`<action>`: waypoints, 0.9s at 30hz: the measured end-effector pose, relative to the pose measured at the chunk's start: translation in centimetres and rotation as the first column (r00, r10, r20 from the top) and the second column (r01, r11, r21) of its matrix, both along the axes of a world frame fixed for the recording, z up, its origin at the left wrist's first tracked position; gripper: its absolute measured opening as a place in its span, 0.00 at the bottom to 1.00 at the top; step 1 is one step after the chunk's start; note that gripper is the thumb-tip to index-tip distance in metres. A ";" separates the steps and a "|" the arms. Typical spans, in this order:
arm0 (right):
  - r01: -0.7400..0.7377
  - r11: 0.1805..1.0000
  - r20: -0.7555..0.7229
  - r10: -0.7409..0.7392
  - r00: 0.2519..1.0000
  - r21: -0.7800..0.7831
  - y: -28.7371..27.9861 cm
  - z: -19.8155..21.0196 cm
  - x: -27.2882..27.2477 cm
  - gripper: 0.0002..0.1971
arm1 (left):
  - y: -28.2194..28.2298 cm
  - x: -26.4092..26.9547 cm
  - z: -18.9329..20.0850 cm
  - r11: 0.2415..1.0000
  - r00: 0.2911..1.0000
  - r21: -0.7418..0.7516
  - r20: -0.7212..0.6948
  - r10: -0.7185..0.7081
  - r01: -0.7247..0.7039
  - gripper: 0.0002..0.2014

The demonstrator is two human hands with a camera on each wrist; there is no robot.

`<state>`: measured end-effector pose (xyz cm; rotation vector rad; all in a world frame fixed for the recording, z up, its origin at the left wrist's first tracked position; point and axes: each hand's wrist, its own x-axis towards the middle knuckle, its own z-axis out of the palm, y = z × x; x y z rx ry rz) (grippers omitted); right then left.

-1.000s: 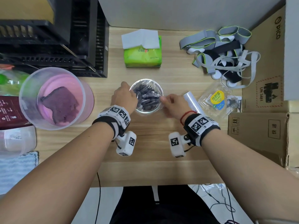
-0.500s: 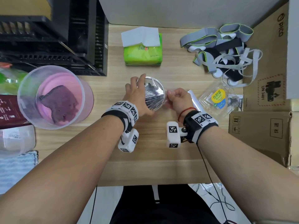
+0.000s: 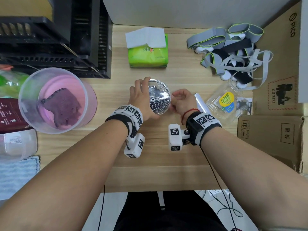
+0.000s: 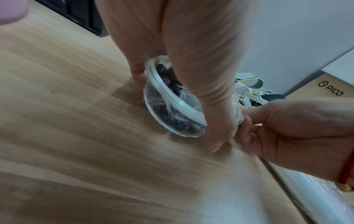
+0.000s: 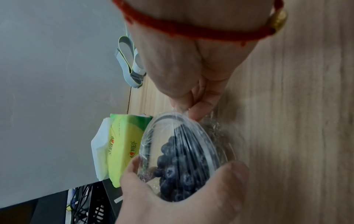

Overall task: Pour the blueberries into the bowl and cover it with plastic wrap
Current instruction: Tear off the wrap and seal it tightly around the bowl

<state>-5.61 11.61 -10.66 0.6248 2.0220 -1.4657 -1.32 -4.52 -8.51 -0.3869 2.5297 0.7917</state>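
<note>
A small clear glass bowl (image 3: 159,97) of blueberries (image 5: 178,160) stands tipped on the wooden table, its mouth turned toward my right. Plastic wrap (image 5: 184,133) is stretched tight over the mouth. My left hand (image 3: 141,99) grips the bowl from the left, thumb and fingers round its rim. My right hand (image 3: 180,101) pinches the gathered wrap at the bowl's right edge (image 5: 186,109). The roll of plastic wrap (image 3: 200,102) lies just behind my right hand. The empty clear blueberry box (image 3: 225,104) sits further right.
A big translucent tub (image 3: 56,100) with a pink lid and purple cloth stands left. A green tissue pack (image 3: 148,54) and black crates (image 3: 55,37) are at the back, grey straps (image 3: 233,50) back right, cardboard boxes (image 3: 270,137) right.
The bowl went from upright to tipped on its side. My left hand moved round to grip its rim, and my right hand now pinches the wrap at its right edge.
</note>
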 end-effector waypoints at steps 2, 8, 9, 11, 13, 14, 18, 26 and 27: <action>-0.026 1.000 -0.007 0.026 1.000 0.009 0.0 -0.1 0.1 0.04 | 0.0 0.0 0.0 1.000 1.000 0.001 0.000 0.006 -0.006 0.70; -0.097 0.993 -0.037 0.100 0.994 0.060 0.1 -0.1 1.0 0.11 | 0.2 -0.1 0.0 1.000 1.000 -0.014 0.010 0.027 -0.027 0.70; -0.108 0.993 -0.032 0.110 0.993 0.056 0.0 -0.2 1.4 0.14 | 0.2 -0.1 0.0 0.999 0.999 -0.021 0.015 0.030 -0.030 0.70; -0.129 0.991 -0.049 0.129 0.990 0.020 0.0 -0.6 2.0 0.18 | 0.3 -0.1 0.0 0.999 0.999 -0.025 0.022 0.034 -0.034 0.70; -0.154 0.988 -0.072 0.154 0.985 0.009 -0.1 -0.4 2.4 0.21 | 0.3 -0.1 0.0 0.999 0.999 -0.024 0.024 0.030 -0.030 0.70; -0.180 0.983 -0.085 0.181 0.980 0.025 0.0 -0.4 2.4 0.22 | 0.3 -0.1 0.0 0.999 0.999 -0.025 0.024 0.028 -0.028 0.70; -0.328 0.942 -0.101 0.335 0.937 0.076 0.3 0.5 2.3 0.23 | 0.3 -0.1 0.0 0.999 0.999 -0.034 0.030 0.022 -0.021 0.70; -0.368 0.914 -0.102 0.387 0.916 0.170 0.8 1.0 0.7 0.15 | 0.3 0.1 -0.2 0.999 1.000 -0.024 0.003 0.028 -0.027 0.70; -0.342 0.929 -0.129 0.360 0.924 0.143 0.6 0.9 0.5 0.09 | 0.3 0.1 -0.2 0.999 1.000 -0.021 -0.001 0.029 -0.029 0.70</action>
